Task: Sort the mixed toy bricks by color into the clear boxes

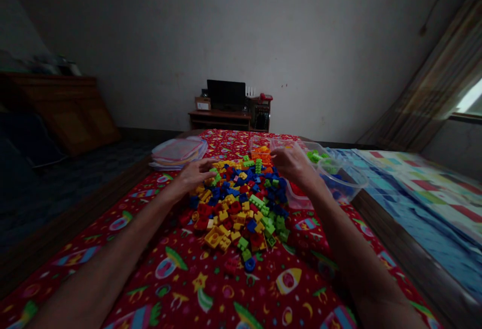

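Note:
A heap of toy building blocks [235,206] in yellow, red, blue and green lies spread over the red patterned tablecloth [214,289]. My left hand [191,176] is at the heap's left edge, fingers stretched toward the blocks and apart. To the right, my right hand [294,165] hovers by the clear plastic containers, its fingers curled together; anything inside them is hidden. Orange blocks [262,155] fill one container at the back. Green blocks [315,156] sit in another, and a round clear tub [356,183] contains blue ones. Red blocks show in a container partly behind my right hand.
Several clear lids [177,152] are stacked at the table's left side. A bed with a patterned sheet [425,193] adjoins on the right. Beyond the table, a monitor [226,94] stands on a low desk [220,119]. A wooden cabinet [68,113] is at far left.

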A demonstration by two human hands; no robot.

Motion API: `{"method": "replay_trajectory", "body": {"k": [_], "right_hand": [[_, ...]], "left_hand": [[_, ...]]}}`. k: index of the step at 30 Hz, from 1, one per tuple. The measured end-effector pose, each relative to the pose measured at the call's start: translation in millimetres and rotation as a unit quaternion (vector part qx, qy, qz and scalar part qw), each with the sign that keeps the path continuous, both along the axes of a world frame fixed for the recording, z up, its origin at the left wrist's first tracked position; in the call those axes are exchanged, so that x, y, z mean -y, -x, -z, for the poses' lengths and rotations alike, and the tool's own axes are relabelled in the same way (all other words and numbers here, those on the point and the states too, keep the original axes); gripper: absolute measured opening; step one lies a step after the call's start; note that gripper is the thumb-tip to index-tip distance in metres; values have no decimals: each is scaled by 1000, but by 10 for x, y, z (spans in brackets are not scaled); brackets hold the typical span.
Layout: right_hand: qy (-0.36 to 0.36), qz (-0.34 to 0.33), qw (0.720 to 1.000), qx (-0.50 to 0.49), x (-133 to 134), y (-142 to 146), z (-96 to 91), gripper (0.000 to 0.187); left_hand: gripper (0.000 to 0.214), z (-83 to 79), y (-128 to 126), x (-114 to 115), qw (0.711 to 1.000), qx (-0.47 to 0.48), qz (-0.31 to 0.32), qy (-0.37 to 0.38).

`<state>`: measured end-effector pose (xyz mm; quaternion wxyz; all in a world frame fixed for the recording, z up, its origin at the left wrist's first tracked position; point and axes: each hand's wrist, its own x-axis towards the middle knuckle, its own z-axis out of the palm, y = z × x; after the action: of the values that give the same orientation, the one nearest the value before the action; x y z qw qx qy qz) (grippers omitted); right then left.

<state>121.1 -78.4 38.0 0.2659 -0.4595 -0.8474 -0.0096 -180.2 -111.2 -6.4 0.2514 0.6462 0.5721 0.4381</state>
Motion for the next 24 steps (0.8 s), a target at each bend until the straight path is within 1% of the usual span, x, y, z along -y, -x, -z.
{"method": "replay_trajectory", "body": {"k": [3, 5, 7, 10, 14, 17, 20, 24], "right_hand": [[9, -8, 997, 73, 66, 189, 208, 30], [5, -29, 996, 82, 38, 222, 319, 36], [14, -49, 995, 81, -36, 248, 376, 41], [30, -42, 996, 67, -178, 374, 373, 46], [53, 4, 996, 68, -319, 662, 362, 45], [60, 26, 996, 65, -360, 791, 407, 48], [48, 8, 999, 12, -349, 794, 423, 48], [42, -14, 994, -101, -304, 707, 309, 42]], "left_hand": [[61, -20, -21, 23, 1000, -25, 6, -6], [61, -24, -37, 30, 999, -42, 8, -11], [62, -22, -48, 21, 998, -53, 14, -18], [62, -8, -51, -12, 997, -67, 9, -38], [56, 33, -49, -43, 994, -94, -14, -60], [54, 79, -56, -59, 994, -85, -11, -64], [59, 106, -65, -75, 996, -62, 1, -61], [54, 79, -92, -57, 995, -62, -2, -76]]}}
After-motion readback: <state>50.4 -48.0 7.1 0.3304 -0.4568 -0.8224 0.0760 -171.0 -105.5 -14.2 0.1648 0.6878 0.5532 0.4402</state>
